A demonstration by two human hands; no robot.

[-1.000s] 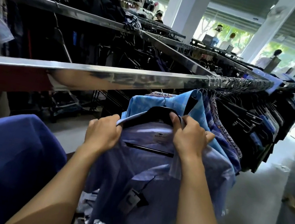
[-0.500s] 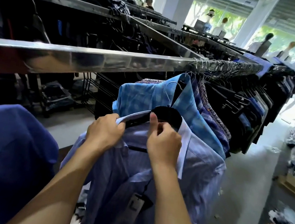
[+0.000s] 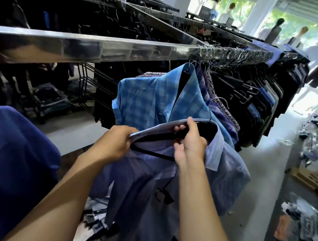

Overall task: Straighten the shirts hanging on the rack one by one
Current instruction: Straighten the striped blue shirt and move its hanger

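Both hands hold the pale shirt (image 3: pixel 227 174) by its collar (image 3: pixel 153 129), below the rail (image 3: pixel 102 49).

The left hand (image 3: pixel 115 145) has its fingers curled round the collar's left end, gripping the fabric edge. The right hand (image 3: pixel 191 146) is closed over the collar's middle, fingers hooked over the rim and round the black hanger (image 3: pixel 209 129) inside it, thumb against the shirt's front. From the two grips the shirt's body drapes down between and to the right of the forearms, and a dark tag (image 3: pixel 163 195) dangles just under the right wrist. Just beyond the hands a blue plaid shirt (image 3: pixel 146 102) hangs from the rail, touching the collar's far side. Dark blue cloth (image 3: pixel 8 162) lies left of the left forearm.
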